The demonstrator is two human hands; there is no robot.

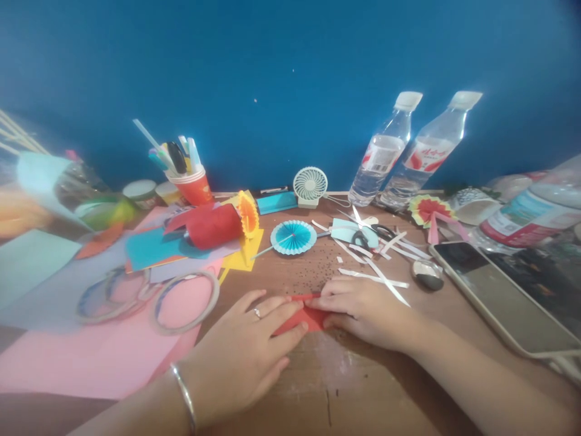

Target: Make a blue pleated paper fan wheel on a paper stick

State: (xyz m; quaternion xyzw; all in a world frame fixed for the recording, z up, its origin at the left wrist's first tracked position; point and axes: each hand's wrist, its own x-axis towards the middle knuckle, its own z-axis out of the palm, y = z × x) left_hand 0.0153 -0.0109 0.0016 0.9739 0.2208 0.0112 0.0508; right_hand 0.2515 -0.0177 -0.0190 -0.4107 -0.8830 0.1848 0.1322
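Both my hands rest on a small piece of red paper (305, 318) on the wooden table (318, 387). My left hand (245, 354), with a ring and a bracelet, lies flat on the paper's left part with fingers stretched out. My right hand (363, 309) has its fingers curled and pressed on the paper's right edge. Most of the paper is hidden under the two hands.
Pink paper (91, 357) and tape rolls (184, 301) lie left. A red paper roll (211, 225), blue paper rosette (293, 237), scissors (374, 233) and white strips (376, 275) lie behind the hands. A phone (499, 297) and two water bottles (385, 148) are right.
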